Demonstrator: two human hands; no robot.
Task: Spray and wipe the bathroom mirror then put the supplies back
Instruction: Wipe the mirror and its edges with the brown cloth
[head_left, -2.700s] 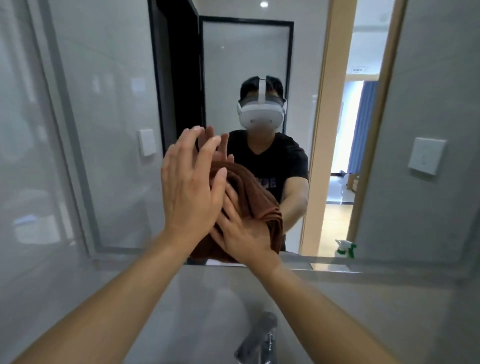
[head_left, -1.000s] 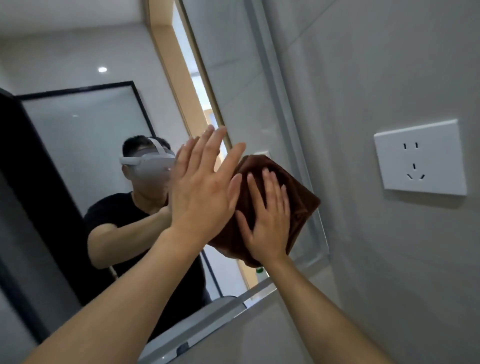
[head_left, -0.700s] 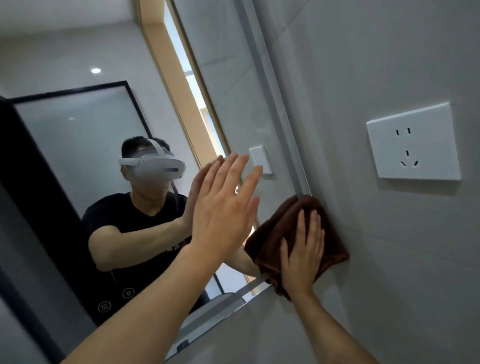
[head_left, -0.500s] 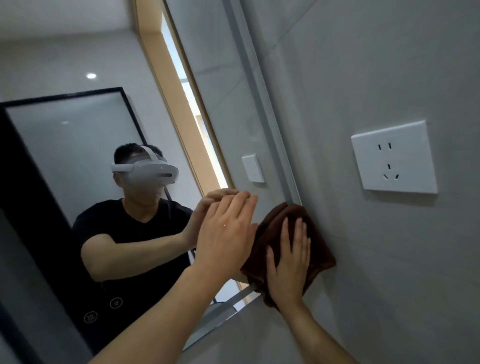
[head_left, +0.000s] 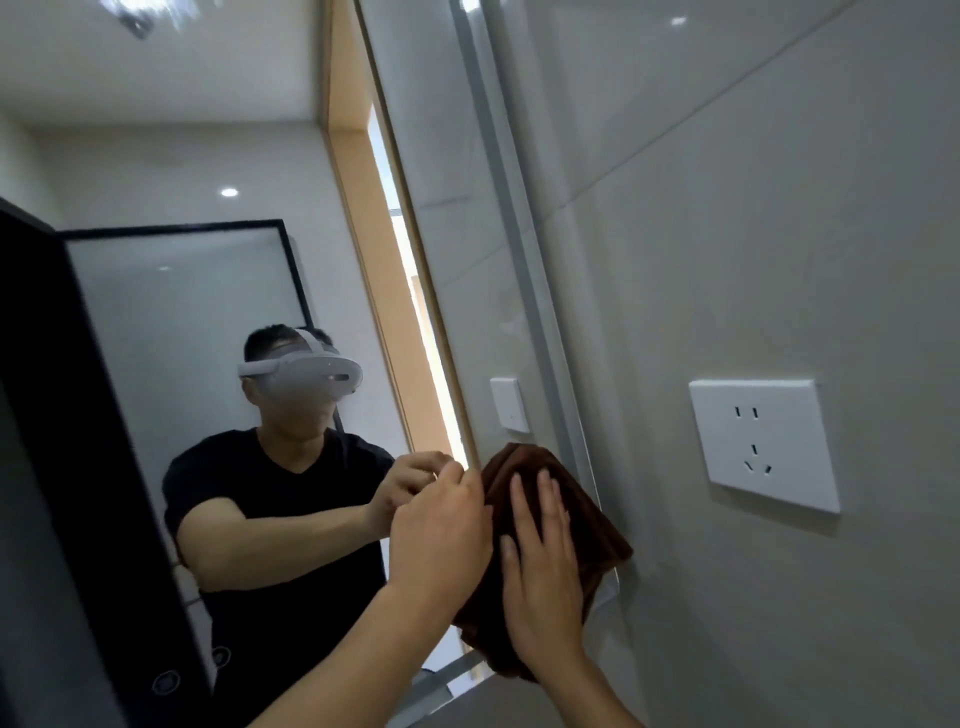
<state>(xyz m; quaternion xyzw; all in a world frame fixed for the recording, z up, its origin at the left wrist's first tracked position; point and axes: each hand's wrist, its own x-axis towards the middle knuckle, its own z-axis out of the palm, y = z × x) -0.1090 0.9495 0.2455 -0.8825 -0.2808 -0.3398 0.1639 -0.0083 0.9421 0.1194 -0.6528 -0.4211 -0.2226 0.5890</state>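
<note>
Mirror (head_left: 218, 291): fills the left half of the view, its right edge running down to a lower corner beside the tiled wall (head_left: 727, 234); it reflects a person in a black T-shirt wearing a white headset.
Right hand (head_left: 540, 577): raised with the forearm coming up from the bottom edge; palm flat and fingers straight, pressing the cloth against the glass at the mirror's lower right corner.
Left hand (head_left: 441, 540): lifted just beside the right hand, back toward the camera; fingers bent forward at the cloth's left edge, but whether they pinch it cannot be told.
Cloth (head_left: 597, 525): brown, bunched, spread under the right hand and lapping over the mirror's edge onto the wall.
Wall socket (head_left: 763, 441): white plate, right of the cloth, well apart from it.
Writing: none readable.
</note>
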